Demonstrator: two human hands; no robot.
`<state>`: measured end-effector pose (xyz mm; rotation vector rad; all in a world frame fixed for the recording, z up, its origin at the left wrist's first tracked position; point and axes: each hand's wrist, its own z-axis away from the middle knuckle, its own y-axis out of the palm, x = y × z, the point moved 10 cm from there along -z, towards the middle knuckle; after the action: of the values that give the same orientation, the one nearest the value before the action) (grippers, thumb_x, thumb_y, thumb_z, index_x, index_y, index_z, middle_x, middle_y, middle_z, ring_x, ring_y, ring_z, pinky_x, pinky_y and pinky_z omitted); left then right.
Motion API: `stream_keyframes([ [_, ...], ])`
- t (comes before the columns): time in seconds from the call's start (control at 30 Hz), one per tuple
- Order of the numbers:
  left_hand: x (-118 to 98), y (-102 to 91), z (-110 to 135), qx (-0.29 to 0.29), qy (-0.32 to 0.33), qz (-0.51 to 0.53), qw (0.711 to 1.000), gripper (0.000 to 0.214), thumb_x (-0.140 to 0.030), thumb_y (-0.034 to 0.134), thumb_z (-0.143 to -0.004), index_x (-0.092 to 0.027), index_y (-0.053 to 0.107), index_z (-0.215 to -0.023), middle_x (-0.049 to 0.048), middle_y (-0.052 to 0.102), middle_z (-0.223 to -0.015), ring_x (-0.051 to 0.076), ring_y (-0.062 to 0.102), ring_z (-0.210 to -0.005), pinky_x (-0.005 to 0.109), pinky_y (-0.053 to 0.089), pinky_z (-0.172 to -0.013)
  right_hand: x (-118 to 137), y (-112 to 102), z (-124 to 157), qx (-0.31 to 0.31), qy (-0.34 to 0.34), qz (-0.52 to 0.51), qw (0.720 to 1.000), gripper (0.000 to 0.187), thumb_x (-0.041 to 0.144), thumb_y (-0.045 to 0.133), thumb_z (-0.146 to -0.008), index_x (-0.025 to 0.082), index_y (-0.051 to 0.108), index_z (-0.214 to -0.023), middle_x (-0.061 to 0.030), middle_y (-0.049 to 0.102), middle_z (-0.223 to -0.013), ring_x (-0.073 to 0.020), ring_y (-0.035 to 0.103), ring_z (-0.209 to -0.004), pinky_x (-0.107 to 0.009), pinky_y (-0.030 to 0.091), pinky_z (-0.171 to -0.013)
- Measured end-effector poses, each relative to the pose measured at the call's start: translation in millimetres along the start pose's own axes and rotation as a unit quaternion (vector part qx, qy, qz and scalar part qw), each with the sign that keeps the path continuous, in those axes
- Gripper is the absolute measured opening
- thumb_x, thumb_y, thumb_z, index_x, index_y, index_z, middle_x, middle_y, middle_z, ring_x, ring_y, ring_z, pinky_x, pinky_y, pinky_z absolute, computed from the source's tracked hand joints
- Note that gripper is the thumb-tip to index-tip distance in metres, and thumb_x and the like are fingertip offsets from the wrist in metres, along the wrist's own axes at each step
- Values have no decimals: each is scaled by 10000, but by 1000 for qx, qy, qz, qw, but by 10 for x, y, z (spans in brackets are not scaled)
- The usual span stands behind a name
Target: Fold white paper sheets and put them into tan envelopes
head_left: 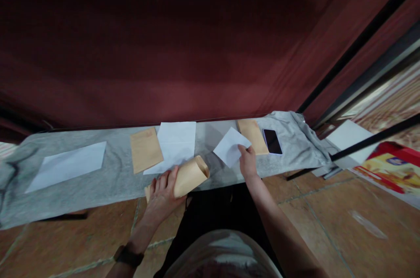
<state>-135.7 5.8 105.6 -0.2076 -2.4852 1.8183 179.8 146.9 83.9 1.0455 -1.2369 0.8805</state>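
My left hand (163, 190) is wrapped round a brown paper envelope (191, 176), whose right end gapes open. Between the thumb and fingers of my right hand (247, 158) is a folded white sheet of paper (229, 147), held just right of the envelope's mouth and apart from it. Another brown envelope (144, 149) lies flat, overlapping a large white sheet (178, 142) behind my left hand. Close to my right hand, a further brown envelope (255, 136) lies flat, partly behind the folded sheet.
A grey cloth (121, 182) covers the narrow table. On it are a phone (272, 141) at the right and a long white sheet (70, 164) at the left. A dark red panel (197, 59) rises behind. A red and yellow box (392, 166) stands at the far right beside black metal bars.
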Motion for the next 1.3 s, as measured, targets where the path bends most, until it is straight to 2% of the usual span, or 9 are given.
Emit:
stream_keyframes([
  [0.1,-64,72,-76,9,16,2,1000,915,-426,698,-790,-160,276,-1557,192,544,-1361,365,515,-1261,531,337,-1116,-318,-307,123,-46,72,-72,994,375,405,621,-694,197,609,-1006,-57,740,-938,-224,705,-858,-319,568,-734],
  [0.23,-125,177,-144,18,37,14,999,959,-461,726,-767,-179,278,-1567,192,507,-1427,371,511,-1279,533,329,-1127,-587,-685,233,-84,116,-33,989,433,468,619,-697,210,572,-1042,-31,721,-885,-205,699,-761,-294,569,-616],
  [0.4,-170,299,-195,36,48,13,998,977,-470,732,-766,-183,261,-1573,206,417,-1529,403,464,-1336,560,327,-1119,-613,-872,154,-27,126,54,990,378,412,704,-654,199,625,-956,24,655,-689,-153,622,-547,-259,534,-484],
  [0.53,-214,361,-246,45,56,19,997,1030,-473,755,-740,-173,233,-1576,213,425,-1521,409,459,-1338,567,306,-1128,-524,-893,145,-4,125,70,990,311,357,740,-644,193,632,-886,31,620,-623,-146,599,-482,-242,498,-415],
  [0.73,-283,403,-321,45,62,43,996,1054,-470,763,-725,-170,217,-1575,193,517,-1420,392,495,-1294,559,296,-1131,-249,-625,296,23,64,5,998,433,520,724,-701,194,634,-972,-17,689,-870,-163,650,-658,-309,604,-608],
  [0.83,-294,423,-339,42,57,46,996,1062,-461,772,-714,-175,220,-1574,184,522,-1401,391,500,-1281,565,288,-1132,-255,-518,393,57,56,45,996,411,535,714,-737,210,660,-983,-25,689,-886,-185,652,-666,-330,592,-633],
  [1.0,-295,459,-341,60,56,63,995,1097,-441,783,-699,-181,186,-1582,175,516,-1399,382,488,-1294,573,264,-1147,-348,-621,394,86,57,97,990,375,523,685,-768,224,683,-994,-26,688,-893,-199,640,-694,-350,572,-693],
  [1.17,-339,488,-349,83,74,90,990,1131,-435,788,-691,-204,140,-1589,165,491,-1424,376,464,-1330,585,240,-1161,-282,-740,335,45,32,74,996,394,548,679,-765,214,681,-974,-33,680,-913,-216,618,-804,-349,578,-726],
  [1.3,-350,542,-361,90,67,102,988,1175,-436,794,-685,-224,83,-1595,163,466,-1442,373,441,-1348,589,220,-1167,-306,-694,387,27,34,49,998,426,566,654,-787,210,660,-1021,-46,677,-971,-220,625,-857,-348,585,-737],
])
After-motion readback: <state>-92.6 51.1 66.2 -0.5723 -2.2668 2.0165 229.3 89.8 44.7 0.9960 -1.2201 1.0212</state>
